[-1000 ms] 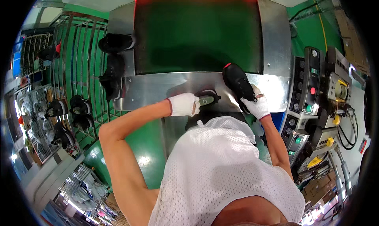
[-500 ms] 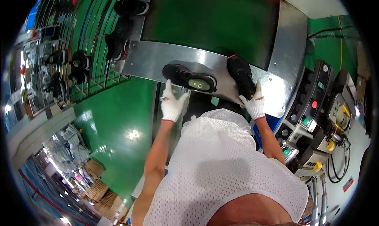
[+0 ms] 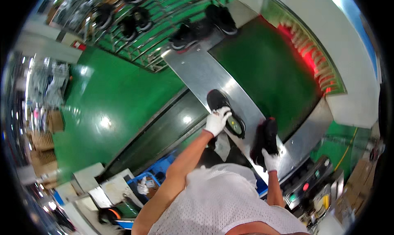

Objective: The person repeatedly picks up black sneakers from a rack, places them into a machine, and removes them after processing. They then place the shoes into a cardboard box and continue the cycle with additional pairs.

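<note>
Two black shoes are at the shiny metal ledge. One shoe (image 3: 218, 99) lies along the ledge by the left hand (image 3: 218, 119). A green piece (image 3: 234, 125) with small bright spots fills its opening. The other shoe (image 3: 269, 134) is by the right hand (image 3: 271, 159), with its toe pointing away from the person and a bit of red at the tip. I can't tell if this shoe touches the metal.

Both hands wear white gloves. The left arm slants up to the right, and the left hand reaches over the middle of its shoe. Its fingers are partly bent and touch the shoe, but I can't tell how tightly they press. The right arm comes up from below, and the right hand is closed around the heel end of its shoe.

The metal ledge (image 3: 197, 69) runs slantwise in front of the person, beside a wide dark green bed (image 3: 256, 67). Red light (image 3: 305, 56) glows at the far end. More black shoes (image 3: 221, 19) sit at the ledge's far left corner, near a metal rack (image 3: 152, 58). A control box (image 3: 304, 185) with red and green buttons is at the lower right. Any writing on it is too small to read.
</note>
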`<move>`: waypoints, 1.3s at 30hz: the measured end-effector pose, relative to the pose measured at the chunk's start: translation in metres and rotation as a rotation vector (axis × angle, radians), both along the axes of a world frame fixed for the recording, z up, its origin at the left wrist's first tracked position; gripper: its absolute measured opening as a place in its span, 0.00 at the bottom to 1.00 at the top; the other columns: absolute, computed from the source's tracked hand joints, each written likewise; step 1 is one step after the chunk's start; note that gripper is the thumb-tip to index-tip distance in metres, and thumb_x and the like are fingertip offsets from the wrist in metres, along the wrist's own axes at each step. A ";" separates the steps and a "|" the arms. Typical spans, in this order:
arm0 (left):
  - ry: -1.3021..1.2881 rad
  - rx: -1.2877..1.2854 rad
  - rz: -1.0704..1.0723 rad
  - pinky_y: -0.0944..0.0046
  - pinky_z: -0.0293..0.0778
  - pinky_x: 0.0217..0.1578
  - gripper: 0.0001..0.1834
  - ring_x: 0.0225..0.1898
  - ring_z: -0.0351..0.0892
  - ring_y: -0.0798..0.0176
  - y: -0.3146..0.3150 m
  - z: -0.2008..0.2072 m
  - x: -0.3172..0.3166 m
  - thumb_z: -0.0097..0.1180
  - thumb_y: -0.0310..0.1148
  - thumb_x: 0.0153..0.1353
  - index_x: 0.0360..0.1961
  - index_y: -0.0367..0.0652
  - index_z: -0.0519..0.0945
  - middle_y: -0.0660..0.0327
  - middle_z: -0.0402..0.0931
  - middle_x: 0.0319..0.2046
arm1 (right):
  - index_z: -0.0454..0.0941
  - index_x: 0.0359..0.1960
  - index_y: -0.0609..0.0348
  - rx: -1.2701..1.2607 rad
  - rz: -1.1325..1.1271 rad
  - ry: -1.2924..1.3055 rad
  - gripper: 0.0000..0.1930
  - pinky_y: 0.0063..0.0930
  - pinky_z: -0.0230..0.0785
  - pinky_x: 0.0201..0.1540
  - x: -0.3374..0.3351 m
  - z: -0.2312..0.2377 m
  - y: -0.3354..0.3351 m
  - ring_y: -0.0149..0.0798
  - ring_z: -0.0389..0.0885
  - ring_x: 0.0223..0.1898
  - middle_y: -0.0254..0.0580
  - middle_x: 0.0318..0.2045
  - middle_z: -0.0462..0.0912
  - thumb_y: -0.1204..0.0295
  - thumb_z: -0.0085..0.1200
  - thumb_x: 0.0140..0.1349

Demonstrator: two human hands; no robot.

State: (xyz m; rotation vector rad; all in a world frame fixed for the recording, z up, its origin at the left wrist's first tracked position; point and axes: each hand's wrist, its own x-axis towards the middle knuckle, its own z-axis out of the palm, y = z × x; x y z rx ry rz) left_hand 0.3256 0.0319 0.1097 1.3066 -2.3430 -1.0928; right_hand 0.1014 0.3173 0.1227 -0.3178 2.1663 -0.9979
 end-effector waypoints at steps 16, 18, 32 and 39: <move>-0.041 -0.467 1.046 0.54 0.75 0.37 0.11 0.34 0.81 0.52 0.251 0.201 0.213 0.65 0.36 0.59 0.43 0.47 0.85 0.55 0.81 0.32 | 0.75 0.58 0.65 -0.352 1.307 -0.131 0.31 0.33 0.74 0.52 0.073 0.096 -0.186 0.38 0.81 0.47 0.43 0.49 0.83 0.65 0.70 0.54; -0.162 -0.445 1.269 0.55 0.75 0.36 0.11 0.33 0.80 0.53 0.311 0.224 0.240 0.67 0.32 0.57 0.42 0.46 0.85 0.56 0.81 0.32 | 0.73 0.59 0.67 -0.346 1.556 -0.042 0.33 0.35 0.71 0.57 0.146 0.130 -0.191 0.41 0.80 0.52 0.47 0.52 0.82 0.64 0.70 0.54; -0.199 -0.448 1.967 0.60 0.79 0.45 0.09 0.41 0.85 0.57 0.570 0.256 0.412 0.63 0.24 0.58 0.41 0.42 0.86 0.57 0.86 0.37 | 0.69 0.61 0.69 -0.754 2.362 0.055 0.37 0.38 0.72 0.59 0.617 0.255 -0.090 0.53 0.81 0.53 0.58 0.48 0.83 0.54 0.65 0.58; -0.187 -0.418 1.935 0.59 0.78 0.42 0.08 0.38 0.85 0.53 0.564 0.226 0.452 0.64 0.26 0.57 0.39 0.41 0.85 0.55 0.85 0.35 | 0.71 0.49 0.77 -1.024 2.485 0.667 0.28 0.45 0.76 0.50 0.753 0.237 -0.015 0.59 0.83 0.46 0.67 0.43 0.80 0.61 0.59 0.58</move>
